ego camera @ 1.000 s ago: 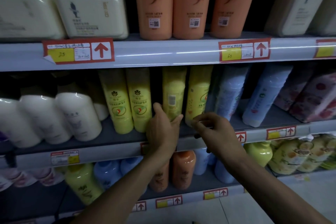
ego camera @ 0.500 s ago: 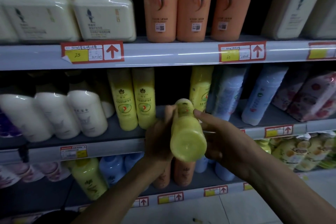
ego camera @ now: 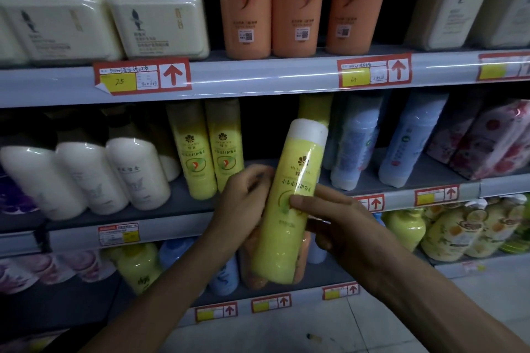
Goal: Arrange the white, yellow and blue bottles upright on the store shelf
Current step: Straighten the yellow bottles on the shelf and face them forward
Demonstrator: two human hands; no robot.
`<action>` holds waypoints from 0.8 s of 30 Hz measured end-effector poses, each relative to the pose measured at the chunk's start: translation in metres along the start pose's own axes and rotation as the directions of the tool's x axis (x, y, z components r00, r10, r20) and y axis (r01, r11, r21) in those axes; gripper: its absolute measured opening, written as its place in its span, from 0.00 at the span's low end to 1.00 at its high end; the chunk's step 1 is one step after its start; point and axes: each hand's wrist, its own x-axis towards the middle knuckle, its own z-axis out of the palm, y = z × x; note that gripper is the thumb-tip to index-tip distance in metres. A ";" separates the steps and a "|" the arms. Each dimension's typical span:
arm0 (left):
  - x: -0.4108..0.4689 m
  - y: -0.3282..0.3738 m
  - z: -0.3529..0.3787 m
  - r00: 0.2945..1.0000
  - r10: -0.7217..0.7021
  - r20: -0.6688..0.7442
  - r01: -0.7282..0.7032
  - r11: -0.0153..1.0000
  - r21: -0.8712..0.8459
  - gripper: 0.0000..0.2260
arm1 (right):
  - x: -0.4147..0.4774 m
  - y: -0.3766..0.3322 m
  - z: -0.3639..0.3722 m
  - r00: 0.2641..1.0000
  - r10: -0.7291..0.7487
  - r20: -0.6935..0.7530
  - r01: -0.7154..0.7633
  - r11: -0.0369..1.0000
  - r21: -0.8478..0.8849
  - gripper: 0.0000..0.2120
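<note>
While both hands hold it out in front of the middle shelf (ego camera: 172, 228), the yellow bottle (ego camera: 298, 163) stands nearly upright, white cap on top, leaning slightly right. The left hand (ego camera: 243, 206) has its fingers curled round the bottle's left side, and the right hand (ego camera: 347, 229) grasps it across the label. On the shelf behind, shelved yellow bottles (ego camera: 198, 157) stand to the left, white bottles (ego camera: 137, 175) further left, and blue bottles (ego camera: 407, 146) to the right.

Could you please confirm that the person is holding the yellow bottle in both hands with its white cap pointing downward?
Not quite: the white cap points upward, not downward. The head view shows the yellow bottle held nearly upright in front of the middle shelf, with the left hand and the right hand both gripping it.
</note>
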 end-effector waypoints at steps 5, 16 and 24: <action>-0.009 0.016 -0.002 0.995 0.034 0.097 -0.021 0.991 -0.135 0.14 | 0.008 -0.004 -0.004 0.985 -0.166 -0.040 0.163 0.984 -0.064 0.23; -0.004 0.015 0.001 0.972 0.215 -0.095 -0.221 0.973 -0.062 0.22 | 0.052 0.004 -0.005 0.872 -0.486 0.048 0.459 0.783 -0.420 0.25; 0.011 0.011 0.006 0.944 0.218 -0.248 -0.235 0.971 -0.042 0.23 | 0.080 0.039 0.004 0.861 -0.499 -0.104 0.230 0.563 -0.794 0.28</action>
